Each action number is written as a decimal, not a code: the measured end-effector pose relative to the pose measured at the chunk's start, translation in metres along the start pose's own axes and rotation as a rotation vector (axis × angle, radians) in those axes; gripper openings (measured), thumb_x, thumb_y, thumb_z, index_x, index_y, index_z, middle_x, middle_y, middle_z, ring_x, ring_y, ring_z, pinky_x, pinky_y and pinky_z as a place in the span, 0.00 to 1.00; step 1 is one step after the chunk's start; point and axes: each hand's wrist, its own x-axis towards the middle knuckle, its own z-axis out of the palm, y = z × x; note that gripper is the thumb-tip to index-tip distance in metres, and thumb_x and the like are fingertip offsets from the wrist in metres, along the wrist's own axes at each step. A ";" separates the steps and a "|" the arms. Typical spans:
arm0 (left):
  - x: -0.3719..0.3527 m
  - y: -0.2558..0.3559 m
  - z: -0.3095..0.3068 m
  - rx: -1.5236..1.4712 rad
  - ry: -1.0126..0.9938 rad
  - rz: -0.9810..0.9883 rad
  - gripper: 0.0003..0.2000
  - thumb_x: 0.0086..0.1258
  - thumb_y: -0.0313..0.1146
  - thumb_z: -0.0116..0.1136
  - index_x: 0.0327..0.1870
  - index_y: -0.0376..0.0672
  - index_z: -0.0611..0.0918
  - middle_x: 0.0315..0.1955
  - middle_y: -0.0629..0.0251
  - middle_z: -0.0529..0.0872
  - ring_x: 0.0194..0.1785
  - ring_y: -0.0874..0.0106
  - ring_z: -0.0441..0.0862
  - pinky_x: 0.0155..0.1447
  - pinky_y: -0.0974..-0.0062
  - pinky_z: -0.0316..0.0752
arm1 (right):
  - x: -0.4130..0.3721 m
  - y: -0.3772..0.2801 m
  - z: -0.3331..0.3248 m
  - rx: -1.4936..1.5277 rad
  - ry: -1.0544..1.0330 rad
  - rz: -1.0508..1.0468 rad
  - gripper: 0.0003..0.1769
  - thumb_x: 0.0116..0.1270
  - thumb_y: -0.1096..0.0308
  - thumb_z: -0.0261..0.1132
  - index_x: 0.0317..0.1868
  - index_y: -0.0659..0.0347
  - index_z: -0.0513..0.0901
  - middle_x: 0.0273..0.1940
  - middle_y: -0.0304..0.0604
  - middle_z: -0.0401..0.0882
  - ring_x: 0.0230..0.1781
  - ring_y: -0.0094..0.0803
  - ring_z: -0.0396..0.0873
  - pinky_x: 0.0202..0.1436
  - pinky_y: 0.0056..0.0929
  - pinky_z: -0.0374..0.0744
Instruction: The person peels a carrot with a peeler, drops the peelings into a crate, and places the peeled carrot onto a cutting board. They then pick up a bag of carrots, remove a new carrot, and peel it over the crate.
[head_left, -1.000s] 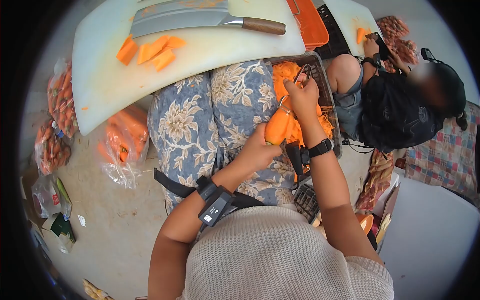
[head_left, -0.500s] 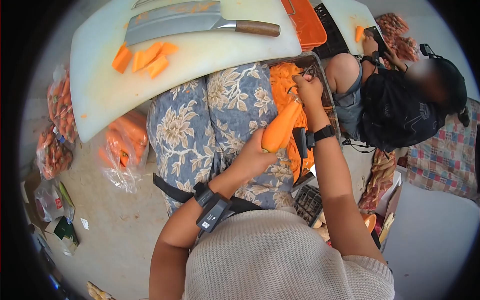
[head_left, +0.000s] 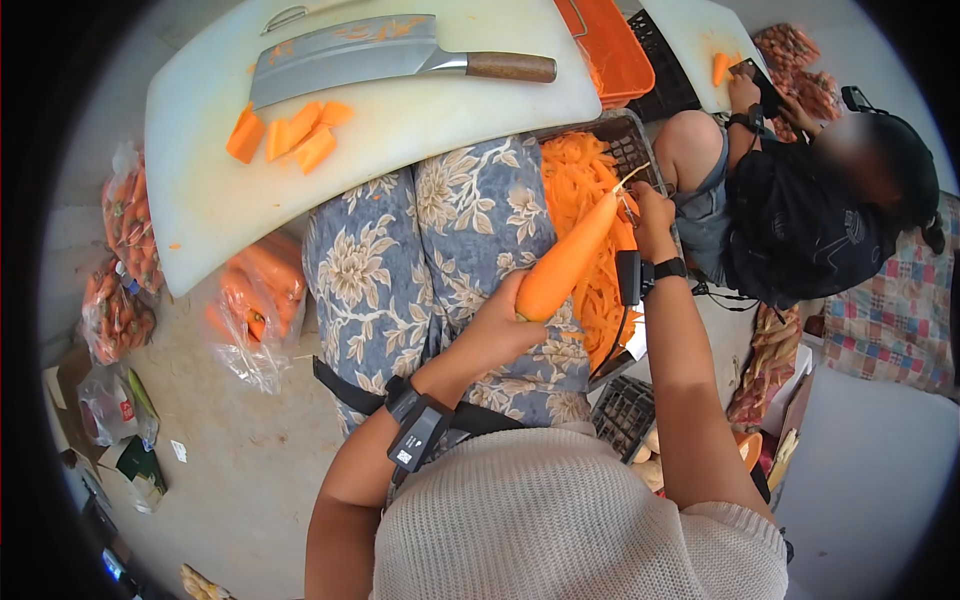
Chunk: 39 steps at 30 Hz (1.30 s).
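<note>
My left hand (head_left: 495, 328) is closed around the thick end of a large orange carrot (head_left: 568, 262), held slanted over my lap. Its narrow end points away to the upper right and carries a thin pale root. By that narrow end, my right hand (head_left: 656, 212) grips a metal peeler (head_left: 630, 208), partly hidden by the fingers. Beneath both, orange peelings (head_left: 572, 165) fill a dark crate (head_left: 640, 130) beside my right leg.
Ahead, a white cutting board (head_left: 400, 125) bears a cleaver (head_left: 350, 58) and several carrot pieces (head_left: 315, 150). An orange bin (head_left: 625, 60) stands right of it. Bagged carrots (head_left: 255, 290) lie at left. A co-worker (head_left: 800, 220) sits at right by another board (head_left: 690, 50).
My right hand with the peeler has moved right and toward me. The carrot's narrow end now shows more fully, its thin root visible. My left hand keeps its hold.
</note>
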 end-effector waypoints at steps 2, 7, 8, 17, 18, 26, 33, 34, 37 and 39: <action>-0.001 -0.001 0.001 -0.020 -0.019 -0.013 0.33 0.52 0.19 0.55 0.62 0.46 0.59 0.28 0.69 0.71 0.15 0.83 0.64 0.17 0.84 0.55 | -0.002 0.015 -0.013 -0.082 0.009 -0.052 0.07 0.52 0.71 0.64 0.29 0.64 0.75 0.28 0.40 0.76 0.21 0.25 0.73 0.22 0.21 0.74; -0.001 0.002 -0.001 -0.119 -0.040 -0.063 0.33 0.53 0.19 0.56 0.62 0.46 0.60 0.27 0.69 0.71 0.14 0.84 0.63 0.17 0.84 0.54 | -0.023 0.046 -0.023 -0.066 0.146 -0.389 0.15 0.47 0.73 0.68 0.31 0.67 0.71 0.28 0.42 0.74 0.27 0.25 0.73 0.31 0.20 0.72; -0.002 0.001 -0.001 -0.141 -0.043 -0.052 0.32 0.54 0.20 0.56 0.62 0.46 0.60 0.26 0.70 0.71 0.14 0.85 0.63 0.17 0.84 0.54 | -0.057 0.024 -0.018 0.063 0.090 -0.341 0.17 0.49 0.76 0.66 0.37 0.66 0.67 0.33 0.44 0.74 0.34 0.27 0.74 0.38 0.22 0.73; -0.002 -0.001 0.000 -0.195 -0.047 -0.014 0.30 0.56 0.21 0.57 0.61 0.43 0.60 0.26 0.71 0.73 0.15 0.87 0.64 0.16 0.86 0.54 | -0.218 -0.026 0.026 0.200 -0.256 -0.693 0.24 0.54 0.78 0.64 0.50 0.66 0.62 0.55 0.50 0.62 0.58 0.34 0.64 0.60 0.34 0.67; 0.001 -0.007 -0.001 -0.197 -0.043 -0.009 0.30 0.56 0.21 0.57 0.61 0.43 0.60 0.26 0.71 0.73 0.15 0.87 0.64 0.16 0.86 0.54 | -0.219 -0.022 0.030 0.139 -0.241 -0.711 0.25 0.53 0.78 0.64 0.50 0.66 0.62 0.54 0.49 0.62 0.55 0.34 0.65 0.61 0.36 0.66; 0.000 -0.001 -0.004 -0.222 -0.076 -0.013 0.30 0.55 0.21 0.55 0.60 0.42 0.60 0.23 0.70 0.73 0.13 0.85 0.63 0.15 0.85 0.54 | -0.205 -0.019 0.037 -0.369 -0.086 -0.923 0.21 0.50 0.72 0.67 0.42 0.68 0.69 0.52 0.54 0.64 0.55 0.44 0.64 0.58 0.37 0.64; 0.000 0.003 -0.002 -0.225 -0.032 -0.038 0.30 0.55 0.21 0.55 0.61 0.42 0.59 0.20 0.71 0.71 0.12 0.85 0.61 0.15 0.84 0.54 | -0.181 -0.017 0.042 -0.408 -0.102 -0.998 0.20 0.49 0.69 0.68 0.40 0.67 0.71 0.51 0.53 0.66 0.53 0.41 0.67 0.57 0.34 0.65; 0.001 0.003 -0.002 -0.232 -0.037 -0.041 0.30 0.55 0.21 0.54 0.61 0.42 0.59 0.20 0.71 0.71 0.12 0.85 0.62 0.15 0.84 0.54 | -0.180 -0.017 0.043 -0.411 -0.102 -0.996 0.20 0.49 0.69 0.68 0.40 0.67 0.71 0.51 0.53 0.66 0.53 0.41 0.67 0.57 0.34 0.65; 0.001 0.004 -0.003 -0.243 -0.043 -0.048 0.30 0.55 0.21 0.54 0.61 0.42 0.59 0.20 0.71 0.70 0.12 0.85 0.61 0.15 0.84 0.54 | -0.175 -0.016 0.045 -0.426 -0.111 -0.952 0.22 0.49 0.68 0.69 0.41 0.68 0.71 0.47 0.50 0.68 0.48 0.36 0.70 0.53 0.31 0.68; 0.001 0.003 -0.003 -0.246 -0.042 -0.050 0.30 0.55 0.21 0.54 0.61 0.42 0.59 0.20 0.71 0.70 0.12 0.85 0.61 0.15 0.84 0.54 | -0.167 -0.015 0.046 -0.440 -0.053 -1.039 0.24 0.48 0.68 0.70 0.43 0.70 0.71 0.42 0.47 0.69 0.43 0.33 0.71 0.50 0.28 0.70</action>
